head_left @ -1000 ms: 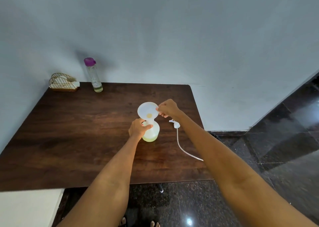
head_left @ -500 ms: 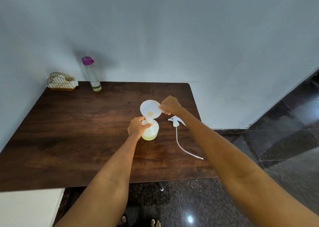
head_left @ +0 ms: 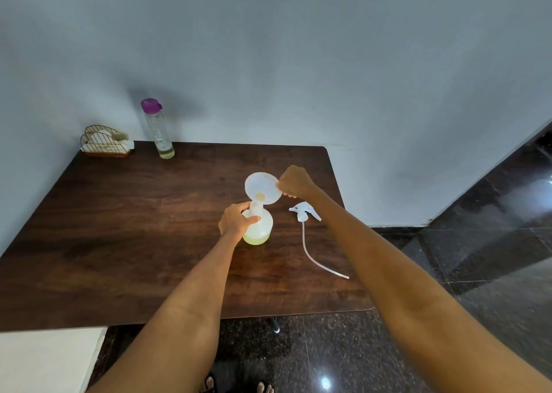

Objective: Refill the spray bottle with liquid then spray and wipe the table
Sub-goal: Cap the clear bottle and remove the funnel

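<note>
A translucent spray bottle (head_left: 260, 228) with a little yellow-green liquid at its bottom stands on the dark wooden table (head_left: 125, 237). A white funnel (head_left: 263, 188) sits in its neck, tilted a bit to the right. My left hand (head_left: 237, 218) grips the bottle at the neck. My right hand (head_left: 294, 182) pinches the funnel's right rim. The white spray head (head_left: 304, 212) with its long dip tube lies on the table to the right of the bottle.
A clear tall bottle with a purple cap (head_left: 158, 129) and a little yellowish liquid stands at the table's back left, next to a gold wire holder with napkins (head_left: 104, 141). The wall runs behind the table. Dark glossy floor lies to the right and below.
The funnel has risen slightly and leans more to the right in my right hand. My left hand keeps its hold on the bottle's neck.
</note>
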Tool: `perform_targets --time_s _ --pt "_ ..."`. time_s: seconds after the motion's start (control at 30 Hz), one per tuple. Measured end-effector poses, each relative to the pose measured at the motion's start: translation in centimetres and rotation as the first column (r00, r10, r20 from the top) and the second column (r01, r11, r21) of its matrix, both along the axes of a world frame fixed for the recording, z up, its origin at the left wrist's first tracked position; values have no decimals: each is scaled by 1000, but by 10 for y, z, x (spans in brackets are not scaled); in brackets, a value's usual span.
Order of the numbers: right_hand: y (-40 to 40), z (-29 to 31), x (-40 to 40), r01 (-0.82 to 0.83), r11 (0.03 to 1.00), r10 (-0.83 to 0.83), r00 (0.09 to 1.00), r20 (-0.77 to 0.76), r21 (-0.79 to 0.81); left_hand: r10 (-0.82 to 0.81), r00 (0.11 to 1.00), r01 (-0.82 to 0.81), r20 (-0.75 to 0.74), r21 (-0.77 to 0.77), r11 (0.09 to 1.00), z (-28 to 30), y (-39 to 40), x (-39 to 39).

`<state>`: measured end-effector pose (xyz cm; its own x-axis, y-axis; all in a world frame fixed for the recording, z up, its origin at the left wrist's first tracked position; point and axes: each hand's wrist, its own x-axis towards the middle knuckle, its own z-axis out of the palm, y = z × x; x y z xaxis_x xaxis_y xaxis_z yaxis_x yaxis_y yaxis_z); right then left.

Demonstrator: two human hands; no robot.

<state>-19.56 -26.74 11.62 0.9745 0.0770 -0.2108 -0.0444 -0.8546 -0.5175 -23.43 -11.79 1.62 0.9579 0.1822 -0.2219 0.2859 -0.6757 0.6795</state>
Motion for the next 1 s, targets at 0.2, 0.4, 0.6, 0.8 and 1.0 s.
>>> perform_targets --time_s 0.2,0.4,0.6,0.8,1.0 --pt "-4 -3 0 6 1000 -6 1000 20 11 -3 1000 3 5 -4 1000 1 0 -1" --pt "-1 -2 1 -2 999 1 999 39 32 5 1000 -5 21 -4 1000 2 -1 -3" --pt "1 -5 0 37 998 -40 997 61 52 -3 1000 3 18 10 1000 5 -1 -4" --pt "2 -3 -2 12 999 -17 994 107 48 10 1000 -10 17 11 1000 8 -3 -6" --pt "3 -5 -4 14 1000 -16 995 102 18 13 1000 -13 6 10 1000 8 -4 -5"
